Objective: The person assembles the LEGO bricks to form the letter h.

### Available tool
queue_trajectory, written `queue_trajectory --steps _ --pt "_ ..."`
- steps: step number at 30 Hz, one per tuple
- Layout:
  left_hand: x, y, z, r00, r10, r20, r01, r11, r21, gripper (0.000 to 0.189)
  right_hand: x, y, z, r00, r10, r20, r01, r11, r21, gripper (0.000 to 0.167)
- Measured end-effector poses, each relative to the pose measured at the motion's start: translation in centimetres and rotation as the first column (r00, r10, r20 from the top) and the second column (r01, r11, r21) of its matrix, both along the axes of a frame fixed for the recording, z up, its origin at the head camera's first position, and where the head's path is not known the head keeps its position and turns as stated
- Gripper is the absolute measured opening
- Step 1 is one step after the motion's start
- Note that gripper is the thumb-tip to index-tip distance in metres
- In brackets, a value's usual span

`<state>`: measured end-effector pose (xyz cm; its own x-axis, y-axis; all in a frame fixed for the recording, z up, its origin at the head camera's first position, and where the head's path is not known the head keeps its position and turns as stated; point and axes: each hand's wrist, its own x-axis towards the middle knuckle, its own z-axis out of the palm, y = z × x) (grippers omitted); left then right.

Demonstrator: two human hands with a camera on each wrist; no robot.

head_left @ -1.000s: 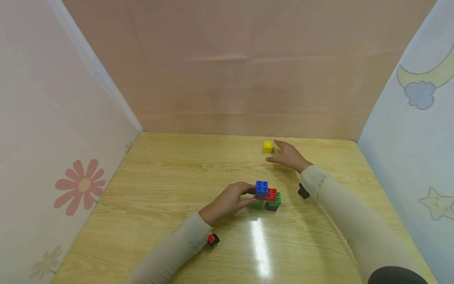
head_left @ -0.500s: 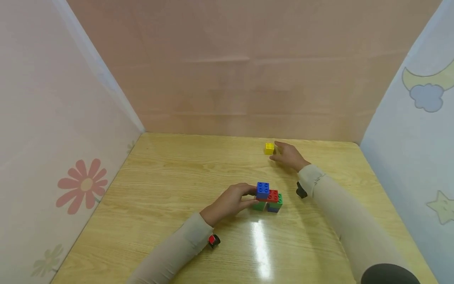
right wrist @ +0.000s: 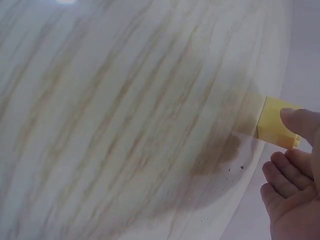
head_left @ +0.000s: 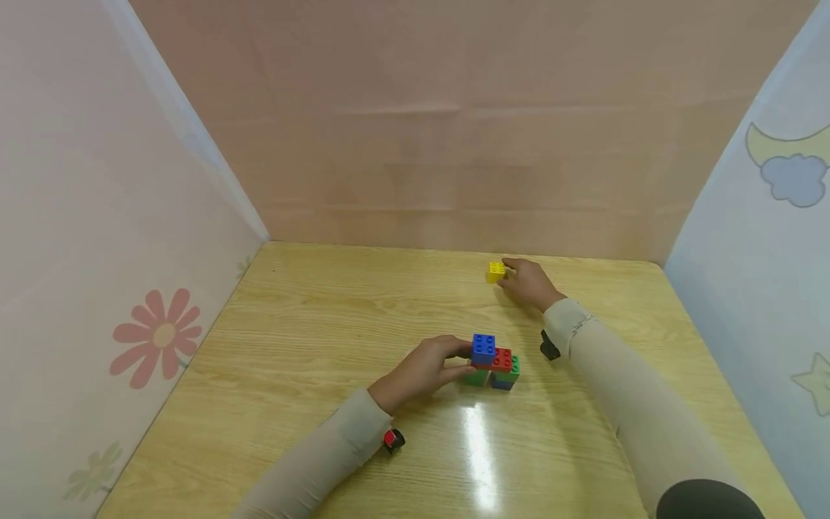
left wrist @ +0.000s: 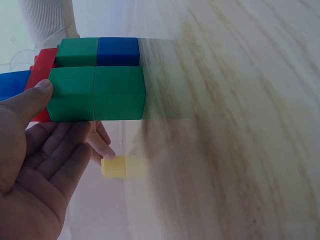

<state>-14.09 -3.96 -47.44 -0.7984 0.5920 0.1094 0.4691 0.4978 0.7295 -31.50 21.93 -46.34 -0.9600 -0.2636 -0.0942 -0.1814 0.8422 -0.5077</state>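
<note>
My left hand (head_left: pixel 421 371) grips a small toy-brick structure from its left side, thumb in front and fingers behind. Two columns hold up a red brick (head_left: pixel 502 359): one of stacked green bricks (left wrist: pixel 120 93), the other a green brick over a dark blue brick (left wrist: pixel 118 52). On the red one's left end sits a blue brick (head_left: pixel 483 348). Toward the back of the table, my right hand (head_left: pixel 528 282) pinches a yellow brick (head_left: pixel 496 272), its thumb on the near side and a finger at the far side. The yellow brick stands upright, studs up.
The wooden table (head_left: pixel 350 317) is bounded by a tan back wall (head_left: pixel 415 130) and pale side panels with flower, moon and star drawings. Dark wrist cameras (head_left: pixel 550 346) hang under both sleeves.
My right hand has closed in on the yellow brick, thumb and finger narrowing around it. The left hand keeps its hold on the structure. The head view has shifted slightly.
</note>
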Motion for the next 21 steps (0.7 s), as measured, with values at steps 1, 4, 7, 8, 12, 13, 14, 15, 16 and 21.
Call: queue_trajectory --steps 1,4,7,8,12,13,14,15,16,21 --pt "-0.02 -0.02 -0.01 1.0 0.0 -0.003 0.0 1.0 0.0 0.047 -0.04 -0.03 -0.05 1.0 -0.002 -0.006 0.002 1.0 0.001 0.062" --pt "-0.08 -0.01 -0.07 1.0 -0.004 -0.014 0.004 1.0 -0.005 0.047 -0.07 -0.09 -0.16 1.0 -0.012 -0.018 0.012 1.0 -0.008 0.058" --pt "-0.1 -0.06 -0.08 1.0 -0.006 -0.014 0.005 1.0 -0.005 0.046 0.0 -0.21 -0.19 0.999 -0.023 -0.025 0.023 0.999 -0.025 0.053" --pt "-0.1 -0.09 -0.07 1.0 -0.006 -0.013 0.006 1.0 -0.007 0.046 0.03 -0.27 -0.19 0.999 -0.027 -0.027 0.026 0.999 -0.029 0.052" --pt "-0.1 -0.15 -0.07 1.0 -0.008 -0.013 0.007 1.0 -0.016 0.046 0.12 -0.41 -0.24 0.999 -0.036 -0.035 0.035 0.999 -0.033 0.048" --pt "-0.09 -0.16 -0.05 1.0 -0.008 -0.015 0.008 1.0 -0.018 0.046 0.13 -0.45 -0.25 0.999 -0.038 -0.035 0.037 0.999 -0.034 0.048" --pt "-0.1 -0.16 -0.05 1.0 -0.008 -0.017 0.008 1.0 -0.018 0.046 0.13 -0.49 -0.26 0.999 -0.04 -0.036 0.039 0.999 -0.034 0.047" --pt "-0.11 -0.15 -0.04 1.0 -0.009 -0.019 0.008 1.0 -0.017 0.046 0.13 -0.52 -0.27 0.999 -0.041 -0.036 0.04 0.999 -0.037 0.047" --pt "-0.12 -0.15 -0.05 1.0 -0.009 -0.021 0.009 1.0 -0.017 0.045 0.13 -0.57 -0.27 0.999 -0.041 -0.035 0.04 0.998 -0.04 0.047" --pt "-0.21 -0.16 -0.1 1.0 -0.007 -0.018 0.007 1.0 -0.014 0.044 0.22 -0.7 -0.08 0.999 -0.041 -0.029 0.04 0.998 -0.05 0.047"
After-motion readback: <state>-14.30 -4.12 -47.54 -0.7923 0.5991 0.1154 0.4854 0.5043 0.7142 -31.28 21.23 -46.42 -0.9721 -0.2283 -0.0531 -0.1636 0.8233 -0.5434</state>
